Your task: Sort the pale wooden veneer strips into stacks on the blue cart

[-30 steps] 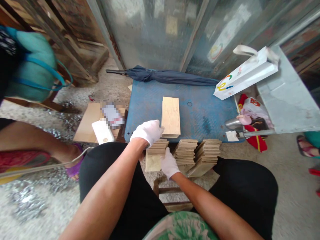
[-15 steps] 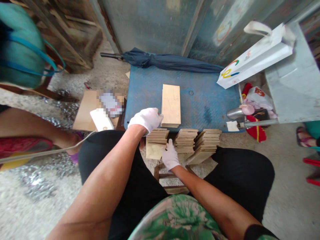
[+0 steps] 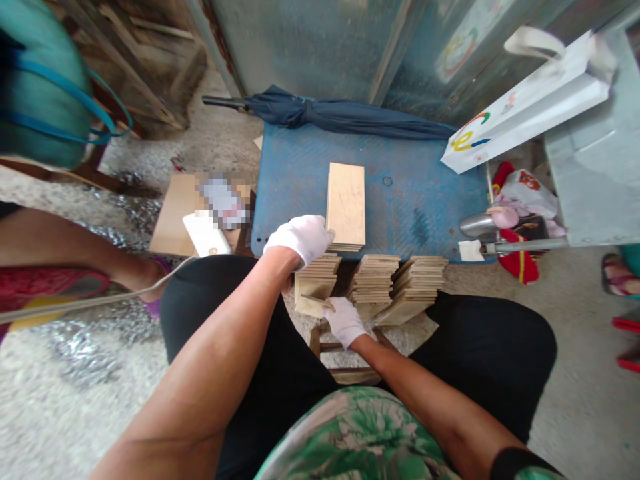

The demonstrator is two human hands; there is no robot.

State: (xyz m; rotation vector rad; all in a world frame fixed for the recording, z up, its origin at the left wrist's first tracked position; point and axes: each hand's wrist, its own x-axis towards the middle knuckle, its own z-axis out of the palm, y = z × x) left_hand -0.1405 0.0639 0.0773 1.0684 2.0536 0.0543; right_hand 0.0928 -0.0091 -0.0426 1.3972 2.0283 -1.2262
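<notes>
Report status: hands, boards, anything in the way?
Left hand at corner of board stack on blue table. Right hand pinching thin board by leftmost pile. Umbrella along far edge, apart from both hands.

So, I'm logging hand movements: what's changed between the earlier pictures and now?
The right hand has turned leftward at the near end of the left row of boards, and its grip now holds a thin board, seen nearly edge-on. The left hand stays beside the pile of boards on the blue table; the middle row and right row look unchanged.
</notes>
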